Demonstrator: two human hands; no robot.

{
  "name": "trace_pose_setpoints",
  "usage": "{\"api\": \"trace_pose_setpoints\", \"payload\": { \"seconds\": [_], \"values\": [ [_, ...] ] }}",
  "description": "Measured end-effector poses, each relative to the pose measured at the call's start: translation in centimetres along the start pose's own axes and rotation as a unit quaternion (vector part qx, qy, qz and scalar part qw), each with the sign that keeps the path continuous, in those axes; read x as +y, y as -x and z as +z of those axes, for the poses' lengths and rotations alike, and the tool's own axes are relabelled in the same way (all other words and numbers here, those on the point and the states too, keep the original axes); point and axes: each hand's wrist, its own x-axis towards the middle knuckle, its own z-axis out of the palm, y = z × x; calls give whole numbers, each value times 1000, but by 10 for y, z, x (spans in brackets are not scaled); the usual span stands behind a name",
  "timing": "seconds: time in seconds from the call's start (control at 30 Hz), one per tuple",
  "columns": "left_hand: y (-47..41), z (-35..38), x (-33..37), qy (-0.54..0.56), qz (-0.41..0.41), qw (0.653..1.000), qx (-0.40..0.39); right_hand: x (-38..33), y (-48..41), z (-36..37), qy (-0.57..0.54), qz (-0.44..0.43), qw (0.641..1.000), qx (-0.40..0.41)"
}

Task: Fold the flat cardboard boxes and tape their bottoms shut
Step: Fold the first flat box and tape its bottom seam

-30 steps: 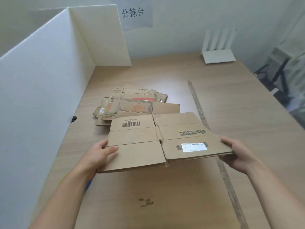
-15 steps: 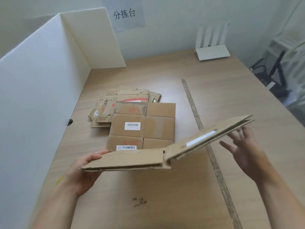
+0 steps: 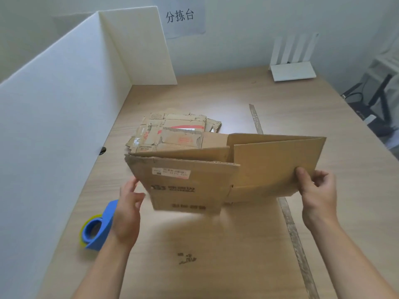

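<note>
Cardboard box was held above the table, half-opened — right hand pinched its right panel's edge, presumably to swing the sides square, while left hand hovered at the blurred left edge, fingers loosely curled, grasp indeterminable — tape dispenser lay near.

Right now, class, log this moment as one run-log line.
cardboard box: partly opened | left hand: relaxed, beside it | right hand: pinches panel | tape dispenser: unused

White router — paper sign — partition
</note>
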Motion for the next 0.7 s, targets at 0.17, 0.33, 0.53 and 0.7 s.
{"api": "trace_pose_setpoints", "payload": {
  "seconds": [0.17, 0.33, 0.53, 0.7],
  "values": [
    [5, -8, 1, -68, 60, 996, -2, -5, 22, -2, -28, 5, 988, -152],
    [20, -13, -11, -95, 27, 993, -66, -1, 50, 10, 2, -45, 964, -261],
    [30, -16, -5, -196, 61, 975, -81, -13, 54, 17, 31, -31, 957, -287],
    [32, -20, 13, -218, 143, 957, -130, -18, 53, 28, 49, 10, 930, -364]
  ]
}}
